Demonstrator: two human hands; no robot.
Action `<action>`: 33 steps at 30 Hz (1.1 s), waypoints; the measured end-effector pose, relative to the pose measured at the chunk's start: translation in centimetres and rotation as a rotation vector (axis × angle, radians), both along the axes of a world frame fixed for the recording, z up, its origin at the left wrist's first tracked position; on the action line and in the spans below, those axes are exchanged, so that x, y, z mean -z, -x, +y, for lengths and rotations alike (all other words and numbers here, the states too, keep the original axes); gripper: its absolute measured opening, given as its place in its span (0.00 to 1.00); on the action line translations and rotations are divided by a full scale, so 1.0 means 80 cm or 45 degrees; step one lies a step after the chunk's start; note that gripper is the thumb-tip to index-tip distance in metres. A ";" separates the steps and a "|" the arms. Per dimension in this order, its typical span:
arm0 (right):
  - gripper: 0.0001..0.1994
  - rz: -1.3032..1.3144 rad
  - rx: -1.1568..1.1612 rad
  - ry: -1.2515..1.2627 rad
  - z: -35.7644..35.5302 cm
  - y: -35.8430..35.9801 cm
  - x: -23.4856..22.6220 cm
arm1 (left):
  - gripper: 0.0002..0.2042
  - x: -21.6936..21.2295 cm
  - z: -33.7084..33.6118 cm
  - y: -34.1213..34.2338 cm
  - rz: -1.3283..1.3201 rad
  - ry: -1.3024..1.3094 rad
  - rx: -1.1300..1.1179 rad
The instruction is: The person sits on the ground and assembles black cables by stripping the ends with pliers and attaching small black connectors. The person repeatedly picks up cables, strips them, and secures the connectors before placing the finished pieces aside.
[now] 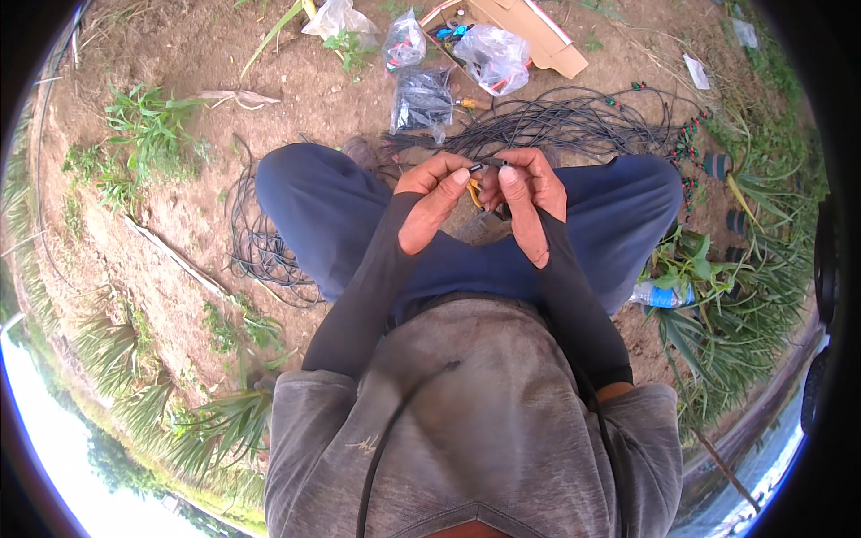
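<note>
My left hand and my right hand meet above my lap, thumbs on top. Between the left thumb and fingers is a short black cable end. My right thumb and forefinger pinch a thin black cable piece, close to the one in the left; whether the two join is too small to tell. Just below the fingertips shows a yellow tool handle, mostly hidden by my right hand, and I cannot tell whether that hand also holds it.
Black cables lie heaped beyond my knees, with red and green bits at their right end. More cable coils left. An open cardboard box, clear plastic bags and a bagged black bundle lie ahead. A bottle rests among plants right.
</note>
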State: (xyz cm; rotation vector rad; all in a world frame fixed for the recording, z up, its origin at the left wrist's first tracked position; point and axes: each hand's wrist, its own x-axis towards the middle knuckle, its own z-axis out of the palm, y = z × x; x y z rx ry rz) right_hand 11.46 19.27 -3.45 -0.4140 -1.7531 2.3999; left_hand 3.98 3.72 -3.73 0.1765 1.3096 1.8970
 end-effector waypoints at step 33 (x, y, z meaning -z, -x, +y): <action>0.08 0.019 0.035 -0.155 0.001 -0.020 -0.002 | 0.05 0.008 -0.012 -0.018 0.337 0.044 -0.146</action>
